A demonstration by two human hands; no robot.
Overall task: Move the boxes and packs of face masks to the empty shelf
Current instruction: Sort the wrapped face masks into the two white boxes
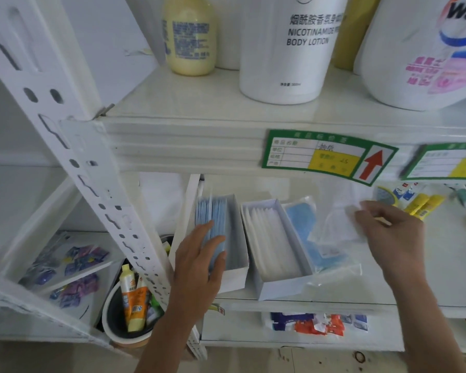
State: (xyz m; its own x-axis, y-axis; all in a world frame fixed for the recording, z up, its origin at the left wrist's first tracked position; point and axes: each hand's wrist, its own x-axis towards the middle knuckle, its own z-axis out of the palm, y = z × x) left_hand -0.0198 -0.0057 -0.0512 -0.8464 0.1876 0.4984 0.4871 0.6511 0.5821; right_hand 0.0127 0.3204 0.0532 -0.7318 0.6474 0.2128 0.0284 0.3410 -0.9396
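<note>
so your left hand (pixel 199 261) lies with fingers straight and together on the blue masks in the left box (pixel 230 238), likely to steady it for lifting. your right hand (pixel 388 232) pinches a clear pack (pixel 336 222) beside the second box (pixel 276 246) on the shelf (pixel 428 278).

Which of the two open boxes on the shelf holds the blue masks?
The left box, the one the left hand rests on. Its masks are blue, while the right box beside it holds white ones.
</note>
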